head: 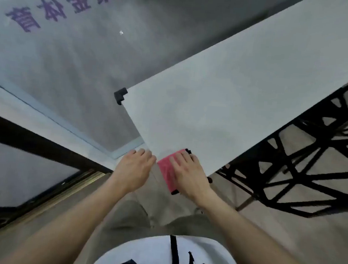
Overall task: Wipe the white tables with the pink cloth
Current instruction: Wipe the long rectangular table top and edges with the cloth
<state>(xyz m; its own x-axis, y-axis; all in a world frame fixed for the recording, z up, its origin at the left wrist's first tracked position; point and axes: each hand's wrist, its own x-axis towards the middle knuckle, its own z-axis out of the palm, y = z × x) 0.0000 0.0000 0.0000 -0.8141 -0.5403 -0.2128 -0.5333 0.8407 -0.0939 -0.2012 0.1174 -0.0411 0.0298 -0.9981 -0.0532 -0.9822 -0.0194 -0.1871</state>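
1. A white shirt (148, 251) with a black strap is seen at the bottom of the head view, with grey-green trousers (132, 216) just beyond it.
2. Both bare forearms are stretched forward to the near short edge of the white table (246, 85).
3. The left hand (133, 166) is laid on that short edge, just left of the cloth. Its fingers are bent over the edge, but whether the edge is gripped cannot be told.
4. The pink cloth (165, 169) is spread at the table's near corner, partly draped over the short edge.
5. The right hand (188, 171) is pressed flat on the cloth, with the fingers straight and close together and nothing gripped.
6. A black corner guard (120, 95) is fitted on the table's far-left corner of the short edge.
7. A black lattice frame (302, 174) is seen beside the table's right long edge.
8. Purple characters (59, 12) are printed on the grey floor beyond the left long edge.
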